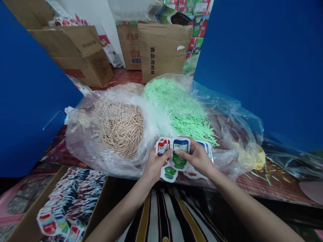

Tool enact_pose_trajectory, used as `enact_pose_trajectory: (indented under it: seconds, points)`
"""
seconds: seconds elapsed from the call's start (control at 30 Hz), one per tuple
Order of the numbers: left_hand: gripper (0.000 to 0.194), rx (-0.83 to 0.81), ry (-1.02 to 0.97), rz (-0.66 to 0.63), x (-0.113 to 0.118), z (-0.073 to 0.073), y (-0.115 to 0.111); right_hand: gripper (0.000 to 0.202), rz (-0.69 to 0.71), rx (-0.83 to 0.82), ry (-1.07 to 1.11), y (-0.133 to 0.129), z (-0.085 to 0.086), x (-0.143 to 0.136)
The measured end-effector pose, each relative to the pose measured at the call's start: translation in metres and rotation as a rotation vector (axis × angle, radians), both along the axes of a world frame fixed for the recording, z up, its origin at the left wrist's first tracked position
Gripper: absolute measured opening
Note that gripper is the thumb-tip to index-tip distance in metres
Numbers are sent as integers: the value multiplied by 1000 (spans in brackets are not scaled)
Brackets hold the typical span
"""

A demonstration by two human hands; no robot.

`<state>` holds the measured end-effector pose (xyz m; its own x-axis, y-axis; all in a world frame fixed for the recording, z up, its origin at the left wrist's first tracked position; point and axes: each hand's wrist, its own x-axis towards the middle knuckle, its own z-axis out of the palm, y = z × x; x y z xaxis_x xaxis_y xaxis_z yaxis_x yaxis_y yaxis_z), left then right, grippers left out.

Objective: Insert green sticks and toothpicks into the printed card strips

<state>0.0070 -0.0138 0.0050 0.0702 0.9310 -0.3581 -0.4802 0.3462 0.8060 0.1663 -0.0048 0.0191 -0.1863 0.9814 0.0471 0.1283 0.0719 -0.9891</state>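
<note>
1. Sprite card (180,163), blue at the far end and green at the near one, is gripped in the person's right hand (200,159), the thumb pressed on its printed face.
2. The left hand (153,164) grasps a red-printed card (163,144) just beside it, the thumb reaching over to where the two cards meet.
3. A green-printed card (169,173) shows nearer the person, and blue-printed cards (207,147) poke out past the right hand; from here I can't tell how those are held.
4. Just beyond the hands, clear plastic bags (78,141) lie spread on the desk (287,191).
5. Pale brown sticks (126,132) are heaped on the left, bright green sticks (193,127) on the right.
6. A few loose green strips (267,180) lie farther right on the desk.
7. Down at the left, an open carton (95,208) holds packed rows of similar cards (75,191).
8. Cardboard boxes (165,53) stand at the back, between blue panels (264,67).
</note>
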Motion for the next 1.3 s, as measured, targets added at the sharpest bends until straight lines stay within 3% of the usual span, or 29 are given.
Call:
enact_pose_trajectory:
  seconds: [0.13, 0.33, 0.43, 0.53, 0.6, 0.7, 0.77, 0.87, 0.93, 1.03, 1.13, 1.3]
  points:
    - [41, -8, 22, -26, -4, -4, 0, 35, -71, -106, 140, 5, -13, 4]
    - [33, -25, 147, -64, -13, -11, -7, 26, 2, -203, 163, -6, -18, 12]
    - [32, -41, 229, -129, -13, -15, -16, 35, -72, -204, 199, -24, -21, 13]
    - [34, -40, 182, -185, -5, -15, -23, 56, -136, -225, 240, -38, -20, 17]
    - [34, -43, 150, -233, 4, -13, -22, 69, -176, -203, 227, -40, -17, 24]
    - [34, 42, 212, -318, 12, -12, -14, 73, -235, -81, 102, -30, -17, 42]
    - [33, 201, 423, -279, 8, -16, -5, 68, -281, 15, -86, -17, -22, 56]
    - [26, 349, 1040, -120, -9, -27, 5, 61, -346, 113, -503, 1, -35, 74]
    - [23, 345, 1409, -156, -21, -35, 7, 57, -344, 180, -706, 7, -41, 81]
    - [30, 300, 1692, -240, -28, -41, 5, 52, -358, 298, -828, 9, -45, 83]
    - [40, 272, 1706, -263, -29, -43, 5, 46, -400, 370, -887, 8, -42, 80]
    - [42, 226, 1366, -186, -42, -49, 17, 32, -461, 572, -895, 3, -32, 63]
